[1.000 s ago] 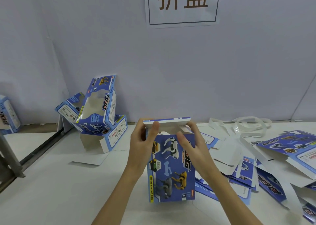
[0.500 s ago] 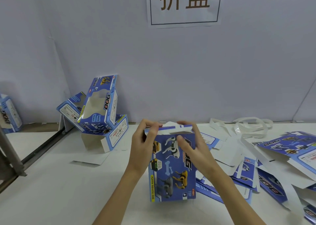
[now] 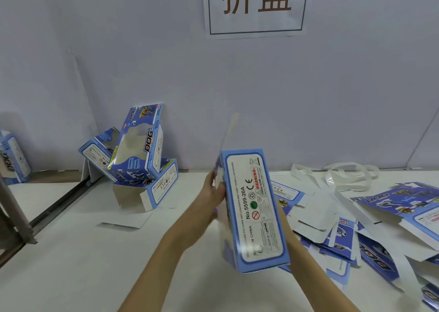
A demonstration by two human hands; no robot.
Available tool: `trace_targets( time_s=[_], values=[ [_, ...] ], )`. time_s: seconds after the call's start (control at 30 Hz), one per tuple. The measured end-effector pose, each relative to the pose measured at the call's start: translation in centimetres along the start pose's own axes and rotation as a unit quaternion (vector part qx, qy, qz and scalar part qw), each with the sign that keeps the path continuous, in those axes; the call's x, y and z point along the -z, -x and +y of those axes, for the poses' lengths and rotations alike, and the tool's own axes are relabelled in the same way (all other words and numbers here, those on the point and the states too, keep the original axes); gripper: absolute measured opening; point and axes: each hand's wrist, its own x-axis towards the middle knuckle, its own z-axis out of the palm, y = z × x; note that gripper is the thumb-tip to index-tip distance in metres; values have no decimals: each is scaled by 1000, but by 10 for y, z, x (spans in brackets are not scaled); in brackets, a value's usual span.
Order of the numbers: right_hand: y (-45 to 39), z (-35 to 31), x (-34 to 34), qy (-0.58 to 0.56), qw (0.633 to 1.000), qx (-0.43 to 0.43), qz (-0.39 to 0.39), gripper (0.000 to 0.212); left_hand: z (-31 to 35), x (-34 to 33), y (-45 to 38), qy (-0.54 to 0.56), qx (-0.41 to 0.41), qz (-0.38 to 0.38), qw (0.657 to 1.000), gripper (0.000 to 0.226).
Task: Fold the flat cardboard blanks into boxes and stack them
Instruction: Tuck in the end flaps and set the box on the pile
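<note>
Folded box (image 3: 255,210) held upright, narrow printed side up; left hand (image 3: 213,193) grips its 9 o'clock face, right hand hidden behind box, grip indeterminate.

— The white table (image 3: 71,276) is carrying everything, and to the left of the left hand (image 3: 211,193) a loose pile of folded boxes (image 3: 140,150) is leaning against the wall.

— Right of the right forearm, flat blanks (image 3: 344,238) are lying overlapped on the tabletop.

— And beyond them, white strips (image 3: 344,174) are curling near the wall. Nearer the left hand, a white scrap (image 3: 126,221) is lying flat.
</note>
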Motion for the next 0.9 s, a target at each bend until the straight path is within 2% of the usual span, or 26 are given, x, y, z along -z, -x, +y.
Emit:
trace_targets(
  time_s=[0.07, 0.1, 0.13, 0.17, 0.23, 0.27, 0.33, 0.4, 0.47, 0.53, 0.63, 0.7, 0.77, 0.9],
  values=[
    [-1, 4, -2, 34, 998, 25, 39, 89, -6, -3, 1, 38, 3, -12, 999, 77],
    [-4, 6, 0, 87, 994, 38, 60, 95, -5, -2, 2, 48, -12, 0, 999, 80],
    [-5, 5, 2, 135, 987, 49, 74, 89, -4, 1, 2, 49, -32, 25, 998, 79],
    [-8, 6, 7, 160, 982, 51, 84, 75, -4, 5, 3, 48, -51, 48, 996, 76],
    [-14, 6, 17, 135, 986, 4, 101, 50, -4, 6, 0, 57, -73, 89, 992, 75],
    [-18, 4, 19, 113, 987, -29, 112, 45, -5, 6, -2, 66, -83, 111, 988, 74],
    [-21, 2, 20, 92, 987, -57, 116, 52, -5, 4, -2, 69, -118, 155, 978, 73],
    [-19, 1, 14, 145, 987, -29, 70, 51, -5, 2, -2, 41, -145, 188, 971, 74],
    [-16, 4, 8, 217, 976, 7, 21, 64, -5, -1, -3, 9, -159, 201, 966, 71],
    [-15, 8, 5, 226, 973, 41, 15, 73, -7, 0, -5, 16, -170, 180, 969, 63],
    [-16, 6, 8, 147, 984, 78, 56, 73, -8, 13, -5, 26, -151, 97, 983, 69],
    [-18, 4, 14, 105, 990, 64, 76, 69, -11, 15, -5, -11, -127, 35, 991, 73],
    [-19, 4, 17, 99, 991, 42, 73, 69, -17, 12, -5, -11, -100, 2, 995, 67],
    [-20, 5, 23, 137, 990, -30, 33, 92, -24, 19, -8, 6, -106, -9, 994, 58]
  ],
)
